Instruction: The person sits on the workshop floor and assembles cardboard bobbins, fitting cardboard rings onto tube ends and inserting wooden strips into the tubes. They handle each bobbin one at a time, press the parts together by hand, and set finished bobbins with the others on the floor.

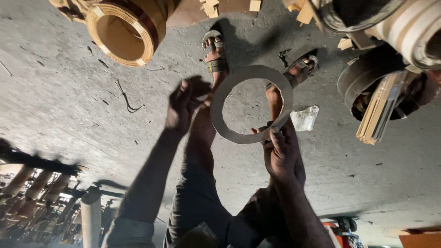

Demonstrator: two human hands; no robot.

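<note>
Holding a flat grey ring (251,104) upright in front of the knees, the person's right hand (281,149) has fingers and thumb pinched together on its lower rim, presumably so the whole circle faces the eyes for a look. The left hand (183,106) sits at the ring's opposite edge; it is dark and blurred, so I cannot tell whether its fingers are closed on the rim or only touching it. Sandalled feet (215,54) show behind and through the hole. A coil of wooden strip (124,30) and a bundle of thin slats (379,110) lie on the concrete floor (55,92), both cut off by the picture's edge.
</note>
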